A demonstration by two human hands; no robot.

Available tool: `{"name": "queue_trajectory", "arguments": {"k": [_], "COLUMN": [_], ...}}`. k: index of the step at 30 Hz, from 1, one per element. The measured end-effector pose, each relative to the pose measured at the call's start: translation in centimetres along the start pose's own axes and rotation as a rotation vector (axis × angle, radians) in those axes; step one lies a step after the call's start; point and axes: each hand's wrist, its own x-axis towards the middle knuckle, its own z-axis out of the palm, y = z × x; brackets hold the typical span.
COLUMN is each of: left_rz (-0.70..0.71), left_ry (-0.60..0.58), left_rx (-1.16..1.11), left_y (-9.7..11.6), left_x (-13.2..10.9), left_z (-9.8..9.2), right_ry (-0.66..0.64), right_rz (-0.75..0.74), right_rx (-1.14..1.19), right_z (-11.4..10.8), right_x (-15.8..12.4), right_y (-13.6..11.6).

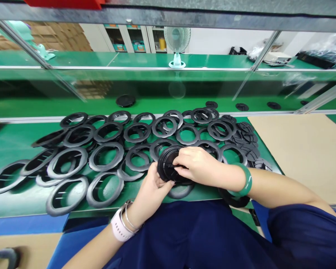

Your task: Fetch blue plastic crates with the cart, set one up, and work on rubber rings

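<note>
My left hand (pixel 154 183) grips the lower left edge of a round black plastic part (pixel 164 164), thumb in front, tilting it up above the table. It looks like a ring with a dark disc inside it. Over that disc, my right hand (pixel 197 164) has its fingertips pinched together at the centre; they cover whatever is between them. Many loose black plastic rings (pixel 50 164) lie overlapping around and behind my hands. Right of them is a heap of flat black discs (pixel 243 140).
A cardboard sheet (pixel 302 149) covers the table on the right. Behind a low rail (pixel 44 119), a black round piece (pixel 125 100) and several small discs (pixel 242 107) lie on a green surface. A metal shelf edge (pixel 168 18) crosses overhead. A fan (pixel 177 41) stands farther back.
</note>
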Motion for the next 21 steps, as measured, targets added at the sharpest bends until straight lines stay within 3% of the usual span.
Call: {"name": "queue_trajectory", "arguments": {"k": [6,12,21], "left_rz": [0.008,-0.013,-0.020], "left_ry": [0.028,0.011,0.017], "left_rx": [0.077,-0.188,-0.186], "left_y": [-0.1,-0.9,-0.1], "left_x": [0.1,0.4,0.5], "left_z": [-0.3,-0.2,0.3], "right_ry": [-0.086,-0.059,0.073], "right_rz": [0.046,0.011,-0.132], "right_rx": [0.018,0.031,-0.144], "right_z": [-0.5,-0.2,-0.1], "right_x": [0.6,0.5,0.2], "right_y": [-0.2,-0.5,-0.6]}}
